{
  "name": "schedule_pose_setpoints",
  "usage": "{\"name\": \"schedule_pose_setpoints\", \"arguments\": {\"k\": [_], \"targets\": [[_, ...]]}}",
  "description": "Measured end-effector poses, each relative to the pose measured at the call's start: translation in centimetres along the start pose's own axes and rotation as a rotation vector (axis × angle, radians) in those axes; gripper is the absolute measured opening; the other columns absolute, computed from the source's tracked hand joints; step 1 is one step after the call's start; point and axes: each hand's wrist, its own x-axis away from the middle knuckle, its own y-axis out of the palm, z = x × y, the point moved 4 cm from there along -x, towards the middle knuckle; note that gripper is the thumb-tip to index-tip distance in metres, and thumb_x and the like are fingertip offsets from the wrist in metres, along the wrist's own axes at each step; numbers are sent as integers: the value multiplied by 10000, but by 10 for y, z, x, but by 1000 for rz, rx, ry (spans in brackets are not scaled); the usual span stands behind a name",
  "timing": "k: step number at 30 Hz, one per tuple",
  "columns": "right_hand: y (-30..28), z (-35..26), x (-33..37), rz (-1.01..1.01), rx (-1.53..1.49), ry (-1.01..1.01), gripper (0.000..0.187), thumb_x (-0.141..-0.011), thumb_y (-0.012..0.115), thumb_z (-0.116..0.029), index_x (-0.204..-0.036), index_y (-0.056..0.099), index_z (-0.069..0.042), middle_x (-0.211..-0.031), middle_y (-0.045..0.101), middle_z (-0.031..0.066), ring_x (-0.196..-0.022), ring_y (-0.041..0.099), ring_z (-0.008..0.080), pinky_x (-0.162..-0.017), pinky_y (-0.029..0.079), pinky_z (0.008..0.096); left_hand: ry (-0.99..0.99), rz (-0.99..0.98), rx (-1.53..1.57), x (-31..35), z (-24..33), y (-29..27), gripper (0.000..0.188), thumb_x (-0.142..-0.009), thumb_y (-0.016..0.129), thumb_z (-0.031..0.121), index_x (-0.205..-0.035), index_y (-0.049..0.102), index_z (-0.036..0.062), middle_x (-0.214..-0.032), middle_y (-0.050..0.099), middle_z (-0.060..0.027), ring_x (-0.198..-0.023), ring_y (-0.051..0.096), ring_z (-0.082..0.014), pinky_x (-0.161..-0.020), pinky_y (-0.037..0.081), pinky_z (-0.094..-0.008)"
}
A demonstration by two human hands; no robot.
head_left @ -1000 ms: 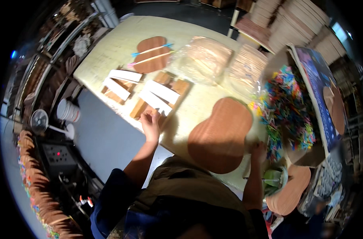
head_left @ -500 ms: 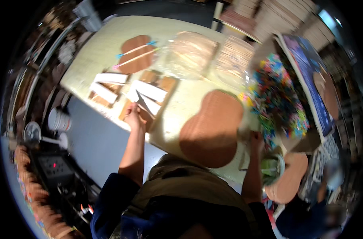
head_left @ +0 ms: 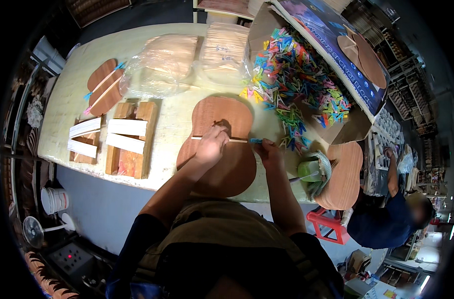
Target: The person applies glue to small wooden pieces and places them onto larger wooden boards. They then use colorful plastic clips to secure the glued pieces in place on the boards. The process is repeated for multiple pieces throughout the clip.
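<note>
In front of me lies a brown guitar-shaped wooden plate (head_left: pixel 222 174), or a stack of such plates. A thin pale wooden strip (head_left: pixel 238 140) runs across its waist. My left hand (head_left: pixel 213 144) is closed over the strip's left part, fingers pinched against it above the plate. At the strip's right end, by the plate's edge, my right hand (head_left: pixel 270 151) grips a blue clothespin (head_left: pixel 256 141) between thumb and fingers. Whether its jaws are around the edge, I cannot tell. Farther left, a smaller-looking shaped plate (head_left: pixel 105 82) carries two strips with clothespins at their ends.
A cardboard box (head_left: pixel 354 130) spills colourful clothespins (head_left: pixel 299 74) at the right. Bagged wood strips (head_left: pixel 162 55) lie at the back. Wooden blocks with white strips (head_left: pixel 128 127) stand left. A green container (head_left: pixel 309 169) and more plates (head_left: pixel 344 174) sit right, near a co-worker (head_left: pixel 386 224).
My left hand has moved from the wooden blocks to the plate, where a strip now lies. My right hand has come up to the plate's right edge with a blue clothespin. The view has shifted.
</note>
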Motion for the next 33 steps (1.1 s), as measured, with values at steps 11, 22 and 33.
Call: {"name": "schedule_pose_setpoints", "arguments": {"k": [11, 22, 33], "targets": [[9, -11, 9, 157, 420, -51, 184, -874, 610, -194, -978, 570, -48, -932, 613, 92, -820, 604, 225, -815, 477, 336, -53, 32, 73, 1, -8, 7, 78, -719, 581, -46, -719, 541, 21, -972, 593, -149, -893, 569, -347, -779, 463, -418], [24, -85, -53, 154, 1609, -750, 119, -814, 596, -123, -919, 571, -73, -891, 609, 157, -836, 606, 348, -696, 488, 441, -67, -10, 118, 1, -11, 5, 117, -685, 587, -64, -699, 532, 39, -981, 590, -145, -917, 562, -341, -780, 465, -396], [180, -41, -31, -35, 1634, -975, 325, -793, 685, -300, -988, 602, -54, -920, 624, 179, -824, 620, 353, -712, 504, 403, -35, 24, 106, 1, -11, -1, 56, -740, 597, 9, -732, 549, 38, -988, 587, -119, -925, 562, -305, -798, 463, -373]]}}
